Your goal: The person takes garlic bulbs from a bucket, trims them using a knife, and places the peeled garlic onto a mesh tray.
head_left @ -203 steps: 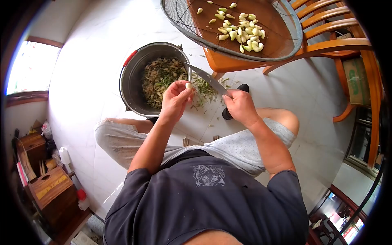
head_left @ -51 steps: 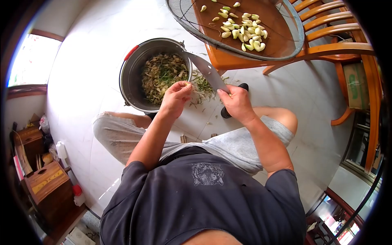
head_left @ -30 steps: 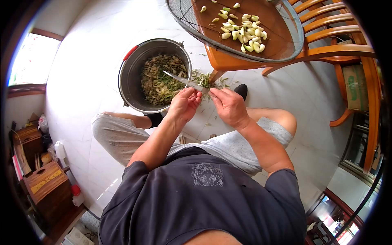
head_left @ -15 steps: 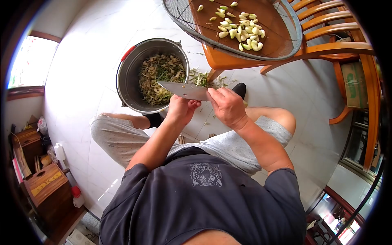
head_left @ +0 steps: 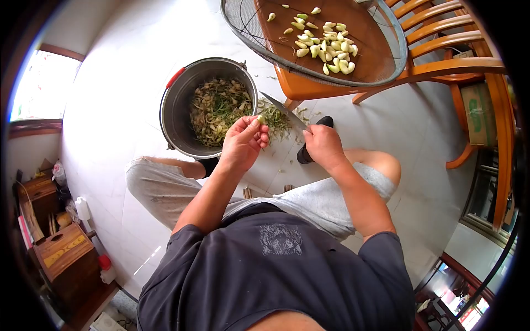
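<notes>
My left hand [head_left: 243, 138] pinches a small pale green-white bulb [head_left: 260, 118] between thumb and fingertips, just right of the bucket's rim. In my right hand [head_left: 324, 146] is a kitchen knife [head_left: 284, 111], its blade angled up and to the left, apart from the bulb. The metal bucket [head_left: 167, 118] stands on the floor to the left, holding bulbs with dried stalks and green trimmings [head_left: 221, 107]. Loose green trimmings [head_left: 276, 121] lie on the floor beneath the knife.
A round mesh sieve [head_left: 404, 52] with several trimmed bulbs [head_left: 334, 47] rests on a wooden chair [head_left: 287, 83] ahead. Another slatted chair [head_left: 441, 38] stands at the right. My feet, in dark shoes [head_left: 326, 122], are beside the trimmings. Wooden boxes [head_left: 66, 251] are at the far left.
The knife has moved right and away from my left hand, and its blade now points more upward. The bulb in my left fingers has come into view.
</notes>
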### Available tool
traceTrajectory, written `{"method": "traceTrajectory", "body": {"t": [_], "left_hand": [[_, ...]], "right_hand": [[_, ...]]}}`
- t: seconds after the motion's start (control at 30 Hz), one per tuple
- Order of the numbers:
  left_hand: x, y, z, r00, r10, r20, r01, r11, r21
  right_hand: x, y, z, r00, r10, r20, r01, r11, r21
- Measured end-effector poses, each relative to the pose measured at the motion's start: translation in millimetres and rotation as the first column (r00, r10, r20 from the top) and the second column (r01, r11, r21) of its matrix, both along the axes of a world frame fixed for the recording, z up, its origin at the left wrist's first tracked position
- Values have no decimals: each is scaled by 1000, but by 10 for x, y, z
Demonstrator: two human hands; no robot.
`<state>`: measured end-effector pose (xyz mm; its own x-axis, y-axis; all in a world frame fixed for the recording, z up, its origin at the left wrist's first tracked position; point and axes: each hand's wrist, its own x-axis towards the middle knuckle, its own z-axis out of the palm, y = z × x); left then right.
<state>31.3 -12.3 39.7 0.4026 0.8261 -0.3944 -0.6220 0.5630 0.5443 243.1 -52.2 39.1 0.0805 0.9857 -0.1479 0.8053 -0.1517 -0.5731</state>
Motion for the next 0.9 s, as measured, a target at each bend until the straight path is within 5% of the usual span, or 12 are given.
{"method": "traceTrajectory", "body": {"t": [0.17, 0.33, 0.5, 0.63, 0.77, 0.83, 0.87, 0.9], "left_hand": [[2, 187, 277, 1000, -27, 7, 26, 998, 58], [385, 663, 992, 926, -94, -364, 215, 927, 309], [519, 1048, 1341, 889, -65, -453, 290, 845, 449], [-120, 1294, 977, 810, 166, -562, 118, 894, 433], [-871, 1412, -115, 643, -8, -765, 134, 986, 103], [-1148, 1376, -724, 373, -209, -904, 258, 959, -116], [-1405, 1435, -1401, 29, -263, -964, 620, 762, -189], [-1495, 1429, -1718, -201, -265, -943, 733, 598, -324]], "right_hand": [[-7, 50, 122, 999, 20, -38, -24, 994, -102], [-30, 37, 24, 992, 114, -45, -119, 987, -105], [-22, 9, -34, 987, 140, -75, -145, 988, -60], [16, 4, -30, 993, 75, -93, -83, 993, -80], [-11, 15, 161, 978, 5, -208, -28, 994, -104], [-47, 25, 201, 977, 1, -215, -28, 992, -124], [-60, 45, 211, 977, 10, -211, -38, 991, -130], [-72, 64, 211, 978, 18, -206, -47, 990, -135]]}}
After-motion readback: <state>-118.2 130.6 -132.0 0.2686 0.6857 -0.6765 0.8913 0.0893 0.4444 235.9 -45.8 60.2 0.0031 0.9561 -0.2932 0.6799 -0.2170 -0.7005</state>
